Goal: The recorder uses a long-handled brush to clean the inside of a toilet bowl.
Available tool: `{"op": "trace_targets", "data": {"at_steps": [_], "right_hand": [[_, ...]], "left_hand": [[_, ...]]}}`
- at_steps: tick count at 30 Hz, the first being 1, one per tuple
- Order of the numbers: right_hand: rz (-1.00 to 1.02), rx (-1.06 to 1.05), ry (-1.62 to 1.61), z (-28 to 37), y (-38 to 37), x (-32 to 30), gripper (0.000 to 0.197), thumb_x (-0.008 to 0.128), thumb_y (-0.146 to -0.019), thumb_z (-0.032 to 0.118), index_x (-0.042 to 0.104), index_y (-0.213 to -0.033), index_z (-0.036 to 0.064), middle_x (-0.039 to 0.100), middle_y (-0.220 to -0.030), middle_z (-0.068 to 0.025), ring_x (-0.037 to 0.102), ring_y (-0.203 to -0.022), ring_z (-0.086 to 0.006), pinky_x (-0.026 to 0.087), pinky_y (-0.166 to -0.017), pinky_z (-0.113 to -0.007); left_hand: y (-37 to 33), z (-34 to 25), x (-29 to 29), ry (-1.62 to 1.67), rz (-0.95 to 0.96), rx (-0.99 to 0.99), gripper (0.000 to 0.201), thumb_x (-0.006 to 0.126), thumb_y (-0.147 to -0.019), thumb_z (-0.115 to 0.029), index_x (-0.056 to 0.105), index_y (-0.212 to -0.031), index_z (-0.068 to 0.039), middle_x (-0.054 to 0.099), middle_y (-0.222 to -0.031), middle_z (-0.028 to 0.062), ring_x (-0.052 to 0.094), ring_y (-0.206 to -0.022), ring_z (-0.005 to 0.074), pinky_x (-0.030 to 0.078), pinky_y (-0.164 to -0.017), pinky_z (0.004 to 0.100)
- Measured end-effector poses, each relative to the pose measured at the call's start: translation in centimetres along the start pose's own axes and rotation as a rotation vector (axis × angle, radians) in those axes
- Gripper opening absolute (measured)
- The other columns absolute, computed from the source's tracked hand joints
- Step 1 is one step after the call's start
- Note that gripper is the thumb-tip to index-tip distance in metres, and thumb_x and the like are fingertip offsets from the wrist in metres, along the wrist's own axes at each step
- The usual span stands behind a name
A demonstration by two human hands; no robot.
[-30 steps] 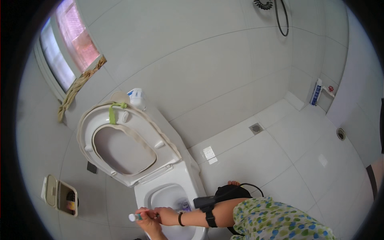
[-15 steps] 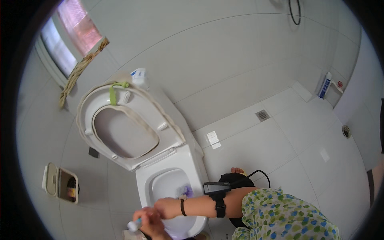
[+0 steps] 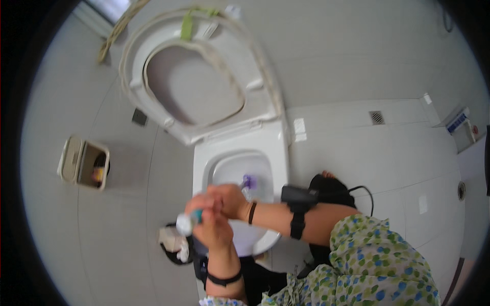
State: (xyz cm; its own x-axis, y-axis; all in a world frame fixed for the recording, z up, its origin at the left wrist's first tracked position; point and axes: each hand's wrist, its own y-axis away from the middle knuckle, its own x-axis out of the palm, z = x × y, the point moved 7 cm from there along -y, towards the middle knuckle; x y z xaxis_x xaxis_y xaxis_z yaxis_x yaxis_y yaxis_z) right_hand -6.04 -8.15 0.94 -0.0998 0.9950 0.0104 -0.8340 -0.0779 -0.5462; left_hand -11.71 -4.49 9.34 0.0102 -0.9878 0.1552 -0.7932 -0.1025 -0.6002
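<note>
Both my hands are closed around the handle of what looks like a toilet brush, its white and teal handle end pointing up toward me. My left hand grips near that end. My right hand is wrapped on it just beyond, touching the left. Past my right hand, a purple and whitish patch, probably the brush head, shows inside the bowl of the white toilet; my hands hide the shaft between. Above the bowl, the toilet seat and lid stand raised, the seat edged with a beige cover.
An open beige bin is at the left wall. Left of the toilet sits a dark-rimmed container with white and beige contents. A grey floor drain lies to the right, and a blue-and-white tube stands at the far right.
The view has shifted, so the toilet sits higher and more to the right. My left forearm has come into sight. Both hands keep their grip on the brush.
</note>
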Motion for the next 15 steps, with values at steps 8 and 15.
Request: {"op": "trace_targets", "data": {"at_steps": [8, 15], "right_hand": [[0.177, 0.253, 0.131, -5.1, 1.9, 1.9, 0.01, 0.062, -0.069, 0.017, 0.058, -0.072, 0.0075, 0.061, -0.069, -0.0148, 0.058, -0.07, -0.0355, 0.046, -0.063, -0.043], [0.175, -0.229, -0.1, 4.4, 0.2, 2.9, 0.011, 0.064, -0.063, 0.009, 0.054, -0.067, 0.0077, 0.055, -0.063, -0.0124, 0.055, -0.065, -0.0351, 0.044, -0.059, -0.043]], "left_hand": [[1.6, 5.4, -3.8, 0.109, 0.078, -0.306, 0.016, 0.054, -0.085, -0.018, 0.044, -0.079, -0.006, 0.042, -0.077, 0.0052, 0.041, -0.078, 0.0171, 0.033, -0.077, 0.0316], [1.4, -4.5, -2.0, -0.042, 0.487, 0.003, 0.029, 0.058, -0.083, -0.039, 0.048, -0.093, -0.014, 0.039, -0.079, 0.0037, 0.043, -0.084, 0.02, 0.033, -0.09, 0.0423]]}}
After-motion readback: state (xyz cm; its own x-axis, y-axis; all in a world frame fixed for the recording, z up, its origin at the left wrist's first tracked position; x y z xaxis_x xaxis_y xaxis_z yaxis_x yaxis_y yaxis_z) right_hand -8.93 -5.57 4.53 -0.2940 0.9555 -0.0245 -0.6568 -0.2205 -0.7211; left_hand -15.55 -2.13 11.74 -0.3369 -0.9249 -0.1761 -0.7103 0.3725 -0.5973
